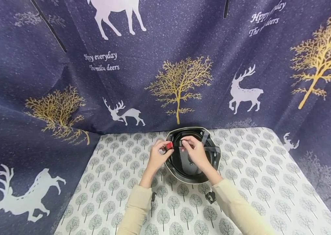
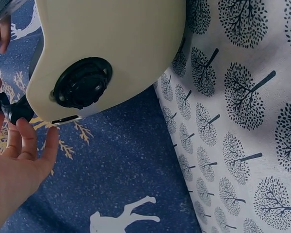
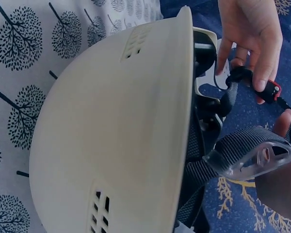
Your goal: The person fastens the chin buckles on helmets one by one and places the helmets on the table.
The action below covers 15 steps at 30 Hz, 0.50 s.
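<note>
A helmet [image 1: 193, 179] lies upside down, its black inside facing up; its smooth cream shell [image 3: 111, 121] fills much of the right wrist view. My left hand [image 1: 157, 156] pinches a red and black buckle [image 1: 169, 145] on the chin strap, over the helmet's left rim. Close by, my right hand [image 1: 196, 153] pinches the strap's dark end piece [image 1: 180, 143] between thumb and fingers, above the helmet's opening. The right wrist view shows the buckle [image 3: 271, 91] and the dark end close together; I cannot tell whether they are joined.
A clear plastic strap guide [image 3: 262, 158] sits on the grey webbing. On the shell is a round black vent or dial [image 2: 83, 82]. The helmet rests on a tree-print tablecloth [image 1: 109, 169], near its back edge, where a dark blue deer-print curtain [image 1: 159, 98] hangs.
</note>
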Motion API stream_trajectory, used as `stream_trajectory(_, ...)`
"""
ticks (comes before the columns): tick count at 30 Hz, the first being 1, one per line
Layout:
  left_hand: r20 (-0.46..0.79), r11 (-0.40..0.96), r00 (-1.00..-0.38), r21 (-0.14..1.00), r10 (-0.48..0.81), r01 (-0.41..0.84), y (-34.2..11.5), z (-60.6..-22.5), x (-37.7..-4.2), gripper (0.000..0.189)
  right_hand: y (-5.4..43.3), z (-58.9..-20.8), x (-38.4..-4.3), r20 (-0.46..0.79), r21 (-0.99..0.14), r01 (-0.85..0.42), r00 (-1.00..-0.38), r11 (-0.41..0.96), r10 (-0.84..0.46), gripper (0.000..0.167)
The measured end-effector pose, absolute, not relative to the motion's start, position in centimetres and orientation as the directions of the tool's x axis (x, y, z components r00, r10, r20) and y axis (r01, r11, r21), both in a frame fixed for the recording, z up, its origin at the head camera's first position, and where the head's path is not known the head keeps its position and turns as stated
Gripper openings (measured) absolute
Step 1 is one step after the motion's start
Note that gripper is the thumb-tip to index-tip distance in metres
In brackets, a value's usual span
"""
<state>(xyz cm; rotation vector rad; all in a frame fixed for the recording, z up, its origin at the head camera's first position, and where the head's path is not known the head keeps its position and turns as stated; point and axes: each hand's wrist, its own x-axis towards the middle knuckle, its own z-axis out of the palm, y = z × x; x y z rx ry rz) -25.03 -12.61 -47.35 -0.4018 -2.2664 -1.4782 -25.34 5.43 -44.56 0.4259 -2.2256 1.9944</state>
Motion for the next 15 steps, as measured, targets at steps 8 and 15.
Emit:
stream_trajectory(8, 0.468, 0.436, -0.883, 0.787, 0.040, 0.437, -12.6, -47.4, -24.9, 0.030, 5.5, -45.1, -25.6, 0.225, -0.956, -0.252, -0.959, 0.149, -0.175, 0.020)
stream_trajectory(15, 0.500, 0.422, -0.865, 0.773, 0.054, 0.473, -12.6, -47.6, -24.9, 0.026, 5.6, -45.8, -25.6, 0.349, -0.928, -0.367, -0.917, 0.066, -0.192, 0.023)
